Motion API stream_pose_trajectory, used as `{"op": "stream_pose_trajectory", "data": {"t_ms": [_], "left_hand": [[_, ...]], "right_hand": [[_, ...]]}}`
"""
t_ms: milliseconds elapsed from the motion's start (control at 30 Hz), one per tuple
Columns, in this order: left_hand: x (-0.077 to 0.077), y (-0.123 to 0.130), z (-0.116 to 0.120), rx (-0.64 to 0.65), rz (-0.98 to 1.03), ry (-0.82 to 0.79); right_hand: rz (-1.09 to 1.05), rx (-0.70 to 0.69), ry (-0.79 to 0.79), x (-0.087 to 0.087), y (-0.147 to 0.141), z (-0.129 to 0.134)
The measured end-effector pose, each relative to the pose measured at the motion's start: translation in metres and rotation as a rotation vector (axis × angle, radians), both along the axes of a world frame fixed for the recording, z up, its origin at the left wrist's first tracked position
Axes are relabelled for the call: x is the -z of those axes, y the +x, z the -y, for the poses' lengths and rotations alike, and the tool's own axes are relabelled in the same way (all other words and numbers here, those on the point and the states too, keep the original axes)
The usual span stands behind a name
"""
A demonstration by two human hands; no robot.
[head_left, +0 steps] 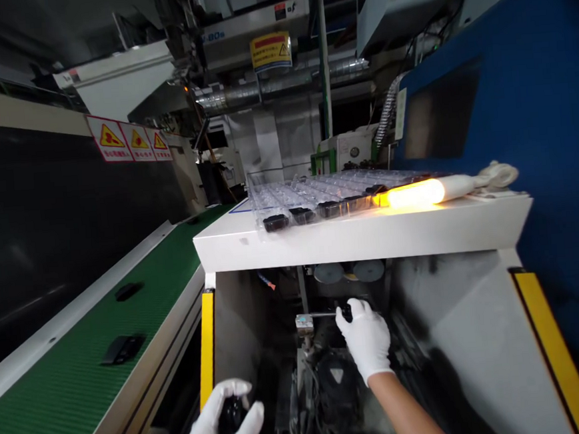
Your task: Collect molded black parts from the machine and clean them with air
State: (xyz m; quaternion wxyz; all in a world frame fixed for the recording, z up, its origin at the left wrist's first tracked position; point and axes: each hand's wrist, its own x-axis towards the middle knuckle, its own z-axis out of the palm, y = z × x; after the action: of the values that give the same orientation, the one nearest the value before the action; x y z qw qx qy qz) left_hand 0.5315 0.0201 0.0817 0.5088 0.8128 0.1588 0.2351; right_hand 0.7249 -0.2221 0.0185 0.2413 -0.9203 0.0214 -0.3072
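My left hand (223, 426), in a white glove, is at the bottom of the head view. Its fingers curl around a glossy black plastic part (231, 415). My right hand (366, 338), also gloved in white, reaches into the opening below the white table. Thumb and fingers close around something dark, mostly hidden, beside a thin metal rod (322, 315). That rod runs to a small metal block (304, 321) on a post. On the green conveyor belt (48, 403) to the left lie two black parts, one nearer (123, 349) and one farther (127, 291).
The white table (351, 239) carries a clear plastic tray (317, 191) with black parts along its front row. A glowing lamp (418, 193) with a bundled cord lies beside it. Yellow-edged side panels (207, 347) flank the opening. A blue machine (526, 111) stands at right.
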Motion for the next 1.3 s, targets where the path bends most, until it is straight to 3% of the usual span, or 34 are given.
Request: {"op": "stream_pose_trajectory", "data": {"t_ms": [200,333,600,733,900,1167,1300], "left_hand": [[0.023,0.03,0.008,0.11,-0.035,-0.15],[0.03,0.042,0.016,0.152,-0.043,-0.268],[0.023,0.051,0.042,0.283,0.022,-0.258],[0.014,0.051,0.05,0.163,-0.01,-0.239],[0.015,0.082,0.058,0.097,0.032,-0.093],[0.045,0.184,0.091,0.04,0.43,0.285],[0.057,0.197,0.102,0.081,0.451,0.366]], "right_hand": [[-0.031,-0.132,0.098,0.005,0.015,0.009],[-0.021,-0.121,0.153,0.015,0.017,0.011],[-0.061,-0.097,0.111,0.022,0.011,0.013],[-0.045,-0.001,0.121,0.024,0.011,0.008],[-0.072,-0.006,0.107,0.02,0.007,0.006],[-0.049,-0.028,0.066,0.016,0.008,0.005],[-0.029,-0.041,0.036,0.016,0.01,0.004]]}}
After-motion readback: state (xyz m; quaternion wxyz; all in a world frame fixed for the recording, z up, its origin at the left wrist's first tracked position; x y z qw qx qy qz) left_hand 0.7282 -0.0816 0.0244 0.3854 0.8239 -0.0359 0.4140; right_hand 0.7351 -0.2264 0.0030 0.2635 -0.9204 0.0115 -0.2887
